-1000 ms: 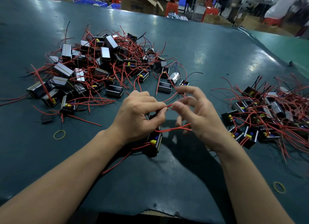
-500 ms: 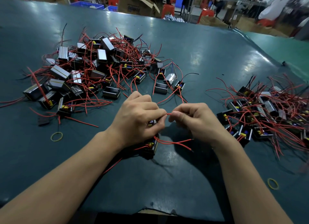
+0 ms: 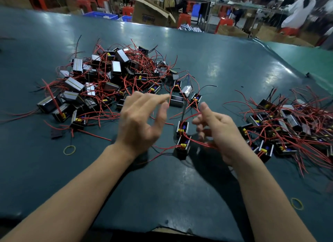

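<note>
Head view takes in the dark green table (image 3: pixel 225 65) first, with the left heap (image 3: pixel 108 79) of black units and red leads spread wide on it and the smaller right heap (image 3: pixel 288 122) near the far edge. My left hand (image 3: pixel 142 122) hovers above the table with its fingers spread and straight, holding nothing, blurred at the tips. My right hand (image 3: pixel 221 133) has its forefinger raised and the other fingers half curled. A red lead (image 3: pixel 198 142) runs in under them, and the blur keeps me from telling whether I pinch it. Between my hands two black units (image 3: pixel 182 148) lie on the table, end to end. One yellow rubber band (image 3: pixel 69 150) lies left of my left wrist, a second band (image 3: pixel 297 204) right of my right forearm
</note>
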A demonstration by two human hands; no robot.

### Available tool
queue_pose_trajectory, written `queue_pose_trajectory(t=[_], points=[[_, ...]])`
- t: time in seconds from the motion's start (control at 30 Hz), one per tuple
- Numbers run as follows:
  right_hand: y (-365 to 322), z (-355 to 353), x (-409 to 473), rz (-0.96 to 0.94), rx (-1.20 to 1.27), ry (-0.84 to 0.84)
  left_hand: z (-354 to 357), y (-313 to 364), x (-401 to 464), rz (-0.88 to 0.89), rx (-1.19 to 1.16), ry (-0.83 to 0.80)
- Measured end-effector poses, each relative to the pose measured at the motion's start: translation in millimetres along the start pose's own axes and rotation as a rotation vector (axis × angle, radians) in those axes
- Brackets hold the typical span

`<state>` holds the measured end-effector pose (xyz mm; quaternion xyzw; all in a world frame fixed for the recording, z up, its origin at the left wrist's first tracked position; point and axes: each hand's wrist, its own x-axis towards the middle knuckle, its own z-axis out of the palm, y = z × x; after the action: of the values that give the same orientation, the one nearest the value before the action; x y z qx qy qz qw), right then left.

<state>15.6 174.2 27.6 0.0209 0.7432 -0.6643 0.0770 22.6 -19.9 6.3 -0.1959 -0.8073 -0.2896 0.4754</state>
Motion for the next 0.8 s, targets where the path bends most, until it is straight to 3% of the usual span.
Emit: queue_pose_trajectory(t=[0.1,0.2,0.3,0.37,0.5,0.6,0.7,0.77,0.8], points=[[8.4,0.0,1.4,-0.193,-0.531,0.093,-3.9,-13.9,0.8,-0.164,0.032,0.064],[10.5,8.1,0.3,-0.209,-0.678,0.060,-2.8,-18.2,-1.8,-0.271,0.001,0.033],[15.4,21.5,-1.0,-0.250,-1.035,0.026,1.5,-16.7,-5.1,-0.305,-0.015,-0.023],[13.5,29.0,1.7,-0.260,-1.089,-0.004,4.3,-15.9,-6.2,-0.308,-0.025,-0.051],[12.6,36.1,8.6,-0.281,-0.929,-0.092,5.8,-15.5,-6.3,-0.334,-0.052,0.033],[11.0,34.7,8.2,-0.145,-0.526,-0.026,5.9,-21.2,-4.8,-0.404,-0.094,0.187],[-0.7,4.2,13.9,0.006,0.347,-0.035,7.8,-26.3,-5.3,-0.447,-0.118,0.207],[-9.4,-20.8,13.9,-0.041,0.968,-0.127,8.8,-26.7,-6.5,-0.449,-0.103,0.190],[-10.5,-29.6,13.7,-0.079,1.198,-0.086,8.9,-26.8,-6.9,-0.450,-0.100,0.183]])
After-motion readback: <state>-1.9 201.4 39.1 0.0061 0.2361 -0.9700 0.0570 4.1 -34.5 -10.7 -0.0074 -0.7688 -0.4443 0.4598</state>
